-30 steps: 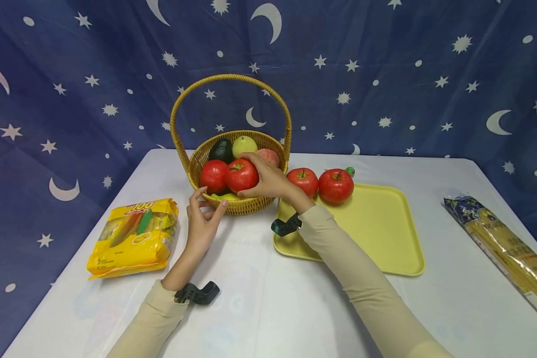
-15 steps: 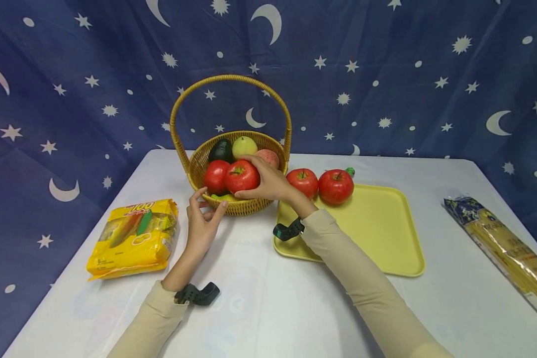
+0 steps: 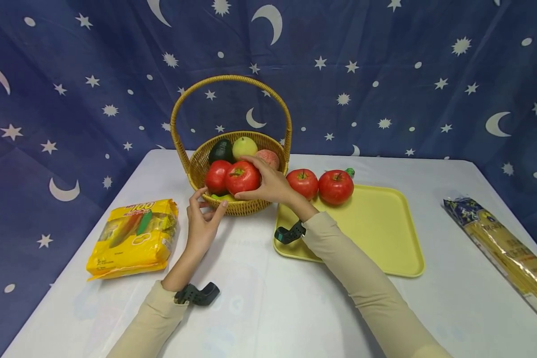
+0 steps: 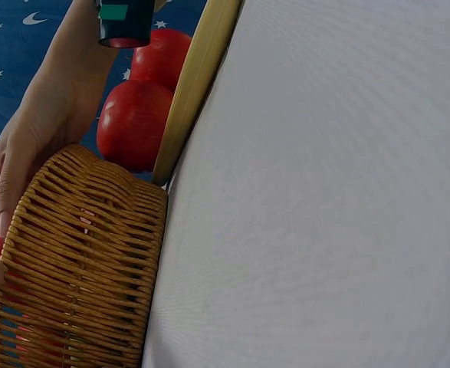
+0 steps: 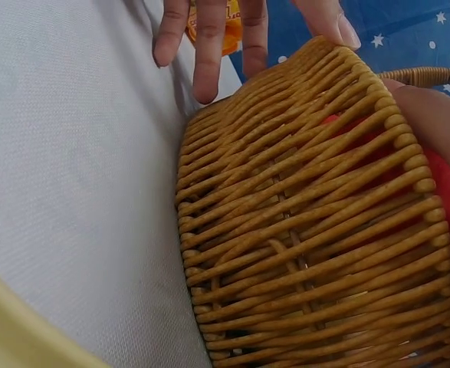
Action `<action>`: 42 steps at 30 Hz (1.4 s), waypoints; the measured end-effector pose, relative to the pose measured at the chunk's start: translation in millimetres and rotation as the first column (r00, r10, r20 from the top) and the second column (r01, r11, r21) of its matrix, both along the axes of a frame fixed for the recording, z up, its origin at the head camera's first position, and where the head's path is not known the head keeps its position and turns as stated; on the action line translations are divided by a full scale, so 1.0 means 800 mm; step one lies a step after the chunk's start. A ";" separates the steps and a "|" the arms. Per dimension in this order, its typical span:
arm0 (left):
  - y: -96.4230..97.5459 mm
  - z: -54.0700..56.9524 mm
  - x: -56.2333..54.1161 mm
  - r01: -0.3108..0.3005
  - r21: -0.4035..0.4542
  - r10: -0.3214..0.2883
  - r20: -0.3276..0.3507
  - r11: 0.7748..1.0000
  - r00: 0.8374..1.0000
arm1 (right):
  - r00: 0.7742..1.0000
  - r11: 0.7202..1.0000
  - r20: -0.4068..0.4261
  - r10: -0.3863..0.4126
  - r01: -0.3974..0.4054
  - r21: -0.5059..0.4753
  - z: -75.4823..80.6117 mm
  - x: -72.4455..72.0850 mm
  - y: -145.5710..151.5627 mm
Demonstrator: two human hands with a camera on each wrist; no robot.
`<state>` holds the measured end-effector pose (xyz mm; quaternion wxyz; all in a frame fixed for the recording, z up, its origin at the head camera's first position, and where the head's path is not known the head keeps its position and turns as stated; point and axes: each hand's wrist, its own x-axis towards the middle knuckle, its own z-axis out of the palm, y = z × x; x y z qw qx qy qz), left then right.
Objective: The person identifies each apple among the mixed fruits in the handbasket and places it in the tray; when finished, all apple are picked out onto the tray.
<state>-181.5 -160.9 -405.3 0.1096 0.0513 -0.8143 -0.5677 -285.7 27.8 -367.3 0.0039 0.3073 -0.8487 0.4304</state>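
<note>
Inside the wicker basket (image 3: 246, 208), my right hand (image 3: 270, 183) grips a red apple (image 3: 243, 178), fingers over its top and thumb at its lower side. A second red apple (image 3: 217, 177) lies against it on the left. Behind them sit an avocado (image 3: 221, 151), a yellow-green round fruit (image 3: 244, 147) and a pinkish round fruit (image 3: 268, 158). Something yellow with a green tip (image 3: 223, 197) is partly hidden below. My left hand (image 3: 201, 226) touches the front-left rim, its thumb on the rim in the left wrist view and several fingers extended outside the basket (image 5: 309, 215).
Two more red apples, a left one (image 3: 302, 183) and a right one (image 3: 336, 186), lie at the far left of the yellow tray (image 3: 376, 233). A small green item (image 3: 350, 171) shows behind. A yellow snack bag (image 3: 134, 238) lies left, a spaghetti pack (image 3: 505, 248) right.
The gripped apple has shifted slightly down and right with my right hand. The apple beside it has moved a little to the right. My left hand stays at the rim.
</note>
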 end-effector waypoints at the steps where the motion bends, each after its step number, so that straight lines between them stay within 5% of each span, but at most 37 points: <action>1: 0.000 0.000 0.000 0.001 -0.001 -0.001 0.000 1.000 1.000 | 1.000 1.000 -0.003 0.002 -0.002 -0.003 0.000 0.001 0.000; 16: 0.000 0.000 0.001 -0.005 -0.011 0.005 0.002 1.000 1.000 | 0.997 0.989 0.058 0.048 -0.039 -0.144 -0.001 0.003 0.003; 28: 0.001 0.000 0.000 0.000 -0.015 0.000 0.017 1.000 1.000 | 0.987 0.935 0.081 0.137 -0.102 -0.341 0.000 0.000 0.011; 42: 0.000 -0.001 0.000 -0.004 -0.031 0.004 -0.002 0.999 1.000 | 0.978 0.902 0.084 0.191 -0.142 -0.407 0.003 0.006 0.021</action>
